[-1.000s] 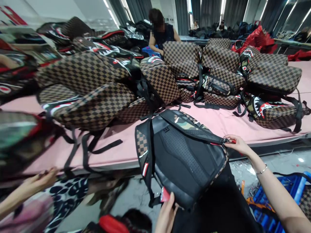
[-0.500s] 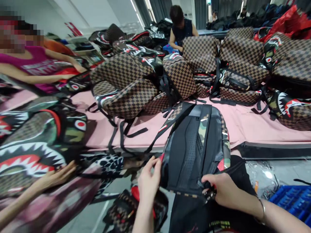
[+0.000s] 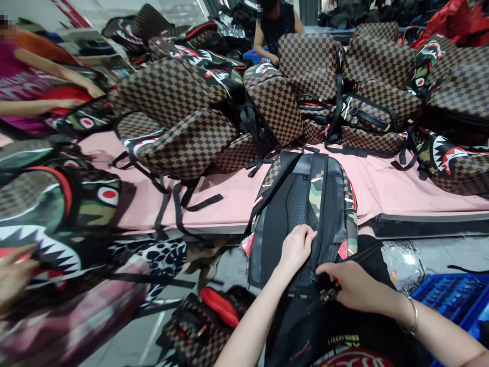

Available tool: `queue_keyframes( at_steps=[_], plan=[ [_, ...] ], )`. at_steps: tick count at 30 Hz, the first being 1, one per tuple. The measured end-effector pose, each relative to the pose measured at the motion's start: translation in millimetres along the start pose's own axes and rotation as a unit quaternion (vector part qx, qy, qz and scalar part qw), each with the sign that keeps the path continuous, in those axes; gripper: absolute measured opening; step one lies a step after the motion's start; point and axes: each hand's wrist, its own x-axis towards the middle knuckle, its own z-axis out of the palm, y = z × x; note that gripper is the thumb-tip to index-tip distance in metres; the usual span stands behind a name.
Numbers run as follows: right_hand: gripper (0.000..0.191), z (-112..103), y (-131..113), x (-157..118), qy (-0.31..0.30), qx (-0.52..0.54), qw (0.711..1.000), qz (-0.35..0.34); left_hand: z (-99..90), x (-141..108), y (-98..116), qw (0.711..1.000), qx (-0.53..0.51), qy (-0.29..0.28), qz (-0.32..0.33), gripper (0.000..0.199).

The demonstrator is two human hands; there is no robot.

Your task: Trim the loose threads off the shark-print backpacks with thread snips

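Note:
A backpack (image 3: 275, 234) lies back side up, its lower end over my lap and its top on the pink table edge. It has a black padded back, camouflage patches and black shoulder straps. My left hand (image 3: 300, 247) rests over the back panel, fingertips pinched beside the right-hand strap (image 3: 320, 196); what they hold, if anything, is hidden. Near the bag's bottom, my right hand (image 3: 347, 285) is closed around a small dark object (image 3: 329, 294) with shiny metal bits, too blurred to name.
Checkered backpacks (image 3: 183, 148) are heaped along the pink table (image 3: 237, 199). To my left a co-worker's hand (image 3: 17, 275) touches a shark-face backpack (image 3: 91, 204). Another checkered bag (image 3: 191, 321) sits low beside me. A blue plastic crate (image 3: 446, 295) stands at the right.
My left hand has moved from the bag's left edge rightward onto its back panel. The left strap now lies closer along the bag. My right hand stays near the bottom.

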Motion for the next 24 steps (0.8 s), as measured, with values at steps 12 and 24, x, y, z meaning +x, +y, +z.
queue_keyframes(
  at_steps=[12, 24],
  plan=[
    [0.013, -42.7, 42.7, 39.1, 0.223, -0.165, 0.961, -0.004, 11.0, -2.3, -0.6, 0.99, -0.019, 0.134, 0.03, 0.014],
    [0.008, -39.3, 54.3, 48.4, 0.22, -0.102, 0.97, 0.035, -7.2, -9.1, -3.4, 0.889, -0.419, 0.176, -0.06, 0.016]
  ],
)
